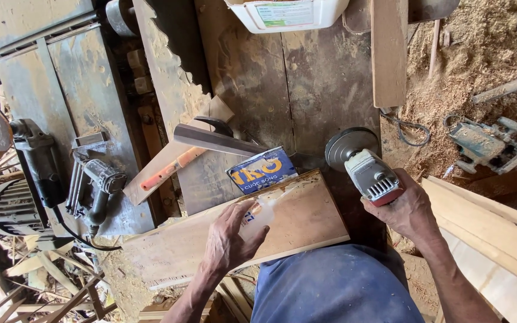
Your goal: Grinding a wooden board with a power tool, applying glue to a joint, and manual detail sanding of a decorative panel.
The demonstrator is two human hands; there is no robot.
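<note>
The tabletop (pixel 306 90) is dark, worn wood dusted with sawdust. Across its near edge lies a pale board (pixel 294 224), long side toward the person, its right end just beside the grinder. The board's face looks bare and evenly coloured; whether any of it has been worked I cannot tell, and the disc is off the wood, so the work on it seems barely begun.

The grinder (pixel 363 164) hangs just past the board's right end, disc tilted up toward the far edge. The right hand (pixel 408 209) is wrapped tight around its grey body, wrist bent, forearm coming in from the near right corner.

The left hand (pixel 228 239) rests on the board near its middle, fingers curled round a small clear bottle (pixel 258 215) with its nozzle pointing toward the board's far edge.

Just beyond the board sit a blue box (pixel 262 169), a hammer (pixel 210 134) and an orange-handled tool (pixel 172 167).
</note>
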